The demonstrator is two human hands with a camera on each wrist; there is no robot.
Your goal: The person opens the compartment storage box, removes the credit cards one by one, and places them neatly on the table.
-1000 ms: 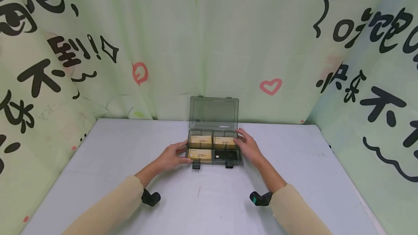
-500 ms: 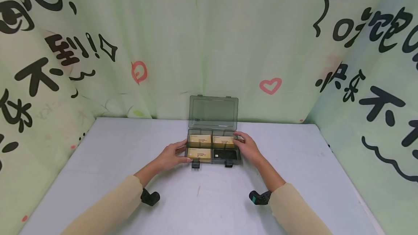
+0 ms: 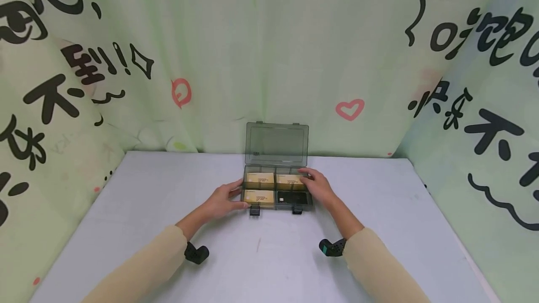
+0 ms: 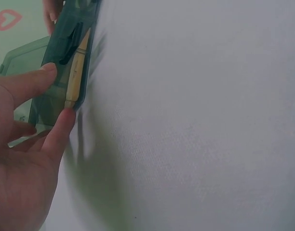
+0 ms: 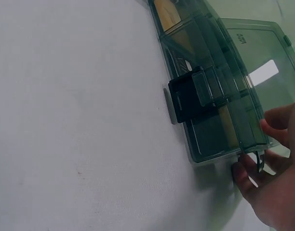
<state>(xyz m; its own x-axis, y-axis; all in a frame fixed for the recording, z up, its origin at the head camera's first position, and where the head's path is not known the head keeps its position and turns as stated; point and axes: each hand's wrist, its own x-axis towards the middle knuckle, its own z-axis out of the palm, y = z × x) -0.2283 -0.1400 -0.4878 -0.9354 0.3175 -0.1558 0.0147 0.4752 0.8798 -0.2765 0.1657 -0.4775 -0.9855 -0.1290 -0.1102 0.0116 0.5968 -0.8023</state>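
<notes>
A grey see-through plastic compartment box [image 3: 275, 207] stands on the white table with its lid [image 3: 276, 144] raised at the back. Three compartments hold yellow card boxes: back left [image 3: 259, 180], front left [image 3: 258, 197] and back right [image 3: 288, 181]. A flat black item [image 3: 292, 197] lies in the front right one. My left hand [image 3: 222, 201] holds the box's left end, thumb at the front corner and fingers along the side. At the right end my right hand [image 3: 321, 186] grips the wall, its fingertips reaching over the back right compartment.
Two black latches [image 3: 254, 210] hang at the box's front edge. Behind the table [image 3: 269, 265] hangs a pale green curtain [image 3: 219, 60] with black lettering and hearts; curtain also lines both sides.
My right hand's fingertips have shifted slightly left, farther over the box's back right compartment. The left hand and the box stay practically where they were.
</notes>
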